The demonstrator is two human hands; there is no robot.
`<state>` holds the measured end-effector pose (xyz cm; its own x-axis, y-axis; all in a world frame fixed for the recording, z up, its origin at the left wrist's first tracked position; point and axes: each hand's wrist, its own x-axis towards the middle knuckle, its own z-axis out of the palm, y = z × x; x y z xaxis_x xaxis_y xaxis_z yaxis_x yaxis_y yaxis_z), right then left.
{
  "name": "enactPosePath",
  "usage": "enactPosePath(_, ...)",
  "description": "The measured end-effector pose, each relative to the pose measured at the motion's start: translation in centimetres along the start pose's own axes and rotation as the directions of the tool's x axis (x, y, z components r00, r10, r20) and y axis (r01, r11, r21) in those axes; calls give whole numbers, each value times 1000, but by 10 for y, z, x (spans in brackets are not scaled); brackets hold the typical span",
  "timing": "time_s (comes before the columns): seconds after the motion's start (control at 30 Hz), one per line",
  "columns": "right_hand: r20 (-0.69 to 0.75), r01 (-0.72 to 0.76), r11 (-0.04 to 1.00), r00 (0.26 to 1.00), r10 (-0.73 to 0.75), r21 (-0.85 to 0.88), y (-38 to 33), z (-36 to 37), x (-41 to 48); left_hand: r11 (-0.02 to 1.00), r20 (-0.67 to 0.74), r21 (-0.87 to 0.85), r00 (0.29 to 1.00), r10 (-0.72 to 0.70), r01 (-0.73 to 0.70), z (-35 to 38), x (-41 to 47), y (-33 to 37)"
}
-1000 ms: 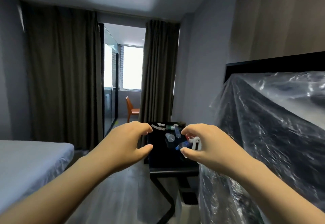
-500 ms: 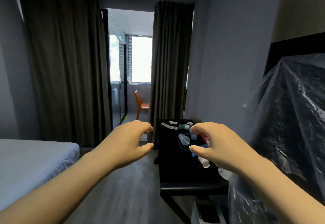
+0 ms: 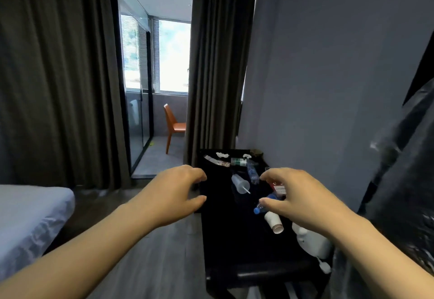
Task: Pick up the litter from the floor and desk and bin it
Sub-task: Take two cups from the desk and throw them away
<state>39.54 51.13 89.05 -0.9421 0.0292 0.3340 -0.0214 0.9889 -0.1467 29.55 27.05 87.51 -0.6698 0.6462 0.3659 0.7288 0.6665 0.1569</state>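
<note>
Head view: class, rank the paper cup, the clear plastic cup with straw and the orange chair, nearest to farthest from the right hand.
1. Paper cup, on the desk just under the right hand.
2. Clear plastic cup with straw, mid-desk, to the hand's left.
3. Orange chair, far off by the window.

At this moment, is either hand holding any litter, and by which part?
Nothing is held. The left hand and right hand hover open, fingers curled, over the desk.

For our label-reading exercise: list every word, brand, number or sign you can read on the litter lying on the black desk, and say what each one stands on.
None can be read.
Green-labelled bottle: print too blurred.
Red and white packet: marks too small.
Clear blue bottle: label illegible.
White paper cup: no readable print.
Black desk: no signs.
</note>
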Motion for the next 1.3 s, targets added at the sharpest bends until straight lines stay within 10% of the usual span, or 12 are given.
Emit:
enactPosePath(0.87, 169, -359, 928, 925, 340, 96, 77, 182, 314, 970, 168, -136, 960, 224, -202, 139, 315, -256)
enactPosePath(1.3, 248, -657, 737, 749, 615, 158, 170, 251, 364, 931, 364, -206, 859, 359, -302, 250, 458, -287)
